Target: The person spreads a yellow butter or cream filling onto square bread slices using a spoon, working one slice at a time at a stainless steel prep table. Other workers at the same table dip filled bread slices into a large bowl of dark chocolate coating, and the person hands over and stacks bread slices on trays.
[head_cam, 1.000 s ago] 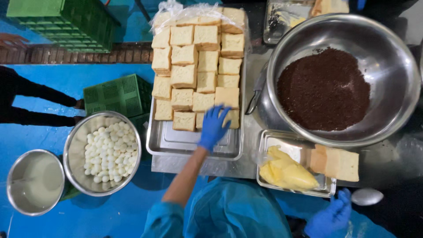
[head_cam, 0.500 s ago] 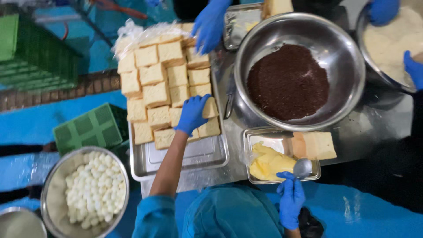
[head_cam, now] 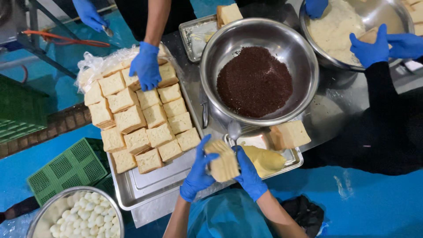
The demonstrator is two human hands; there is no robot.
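hands: left hand (head_cam: 197, 171) and right hand (head_cam: 248, 174), both in blue gloves, are curled round one bread stack (head_cam: 223, 161) and squeeze it from either side, just above the near table edge, between the two trays

progress: looks to me like one stack is off the pile and in hand with no spread on it that I can see, so filling is the bit left to do; most of the pile is untouched

eggs bowl: one steel bowl of white balls (head_cam: 75, 216), bottom left, too many to count

green crates: two or so by the floor (head_cam: 70, 167)

small tray: one (head_cam: 294, 158), holding one yellow butter lump (head_cam: 264, 158), one bread block (head_cam: 290, 133) and a spoon (head_cam: 233, 129)

big tray: one (head_cam: 154, 185), roughly seventeen bread stacks (head_cam: 145, 119) on it

sprinkle bowl: one (head_cam: 259, 70), dark brown granules inside

far side: other people's gloved hands, four or five; one (head_cam: 145, 66) rests on the far stacks, two at a bowl of pale stuff (head_cam: 339, 26)
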